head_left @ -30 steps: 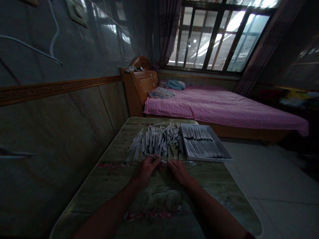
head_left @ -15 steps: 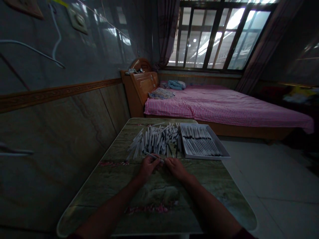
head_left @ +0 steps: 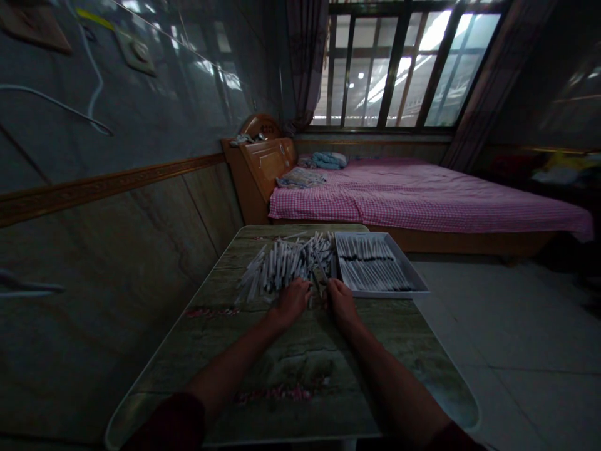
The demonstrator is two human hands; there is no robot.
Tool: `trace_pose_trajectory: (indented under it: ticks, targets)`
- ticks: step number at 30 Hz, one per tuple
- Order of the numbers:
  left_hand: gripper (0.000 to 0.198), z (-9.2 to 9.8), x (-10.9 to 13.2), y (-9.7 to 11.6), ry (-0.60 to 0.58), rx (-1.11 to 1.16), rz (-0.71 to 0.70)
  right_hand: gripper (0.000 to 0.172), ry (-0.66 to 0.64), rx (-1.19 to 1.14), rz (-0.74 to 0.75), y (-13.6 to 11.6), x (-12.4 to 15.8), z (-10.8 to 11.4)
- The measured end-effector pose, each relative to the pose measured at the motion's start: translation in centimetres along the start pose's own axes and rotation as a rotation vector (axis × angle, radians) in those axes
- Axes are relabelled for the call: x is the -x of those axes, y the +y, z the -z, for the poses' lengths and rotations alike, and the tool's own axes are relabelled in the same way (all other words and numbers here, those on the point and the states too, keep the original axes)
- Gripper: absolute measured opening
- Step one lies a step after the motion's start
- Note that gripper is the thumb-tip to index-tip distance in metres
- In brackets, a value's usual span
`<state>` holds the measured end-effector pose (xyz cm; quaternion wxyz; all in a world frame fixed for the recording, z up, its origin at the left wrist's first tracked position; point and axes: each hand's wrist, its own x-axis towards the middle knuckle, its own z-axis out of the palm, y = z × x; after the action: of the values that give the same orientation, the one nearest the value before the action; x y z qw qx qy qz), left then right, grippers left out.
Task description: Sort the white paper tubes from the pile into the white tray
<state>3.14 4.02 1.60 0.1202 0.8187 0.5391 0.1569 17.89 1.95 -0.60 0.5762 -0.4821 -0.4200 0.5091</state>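
A loose heap of white, pen-like sticks (head_left: 282, 262), some with dark ends, lies on the far part of the table. My left hand (head_left: 294, 299) is at the near edge of this heap, its fingers curled together; what they hold, if anything, is hidden. Close beside it on the right, my right hand (head_left: 340, 300) has its fingers closed on a slim white pen (head_left: 321, 269) that slants up and away toward the heap. Right of the heap stands a shallow white box (head_left: 407, 266) with similar pens laid in two rows.
The table (head_left: 282, 351) has a wood-grain top with rounded corners. A tiled wall (head_left: 188, 250) runs along its left side. Beyond it is a bed (head_left: 399, 194) with a pink checked cover, under a window. Pale floor (head_left: 469, 313) lies to the right.
My hands have come apart from their meeting point before me. The left has moved forward to the heap; the right is slightly farther right and forward, with a pen now pointing away from it.
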Motion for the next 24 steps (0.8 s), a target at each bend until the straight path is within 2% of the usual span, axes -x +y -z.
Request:
trace_pose_trajectory:
  ticks: [4, 8, 12, 17, 24]
  targets:
    - [0.027, -0.6, -0.1, 0.2, -0.012, -0.052, 0.033, 0.04, 0.011, 0.008, 0.008, 0.1, 0.1, -0.2]
    - [0.023, -0.5, 0.6, -0.4, 0.012, 0.098, -0.047, 0.04, -0.002, -0.004, 0.003, 0.0, 0.1, -0.3]
    - [0.021, 0.3, 1.3, -2.3, 0.191, 0.257, -0.007, 0.042, -0.003, -0.007, 0.021, 0.1, 0.2, -0.2]
    - [0.019, 1.7, 1.4, -5.8, 0.397, 0.34, 0.243, 0.042, 0.003, 0.001, 0.018, 0.2, 0.2, -0.2]
    - [0.024, 3.1, 2.6, -8.9, 0.332, 0.185, 0.325, 0.041, -0.016, 0.047, 0.022, 0.4, 0.1, -0.3]
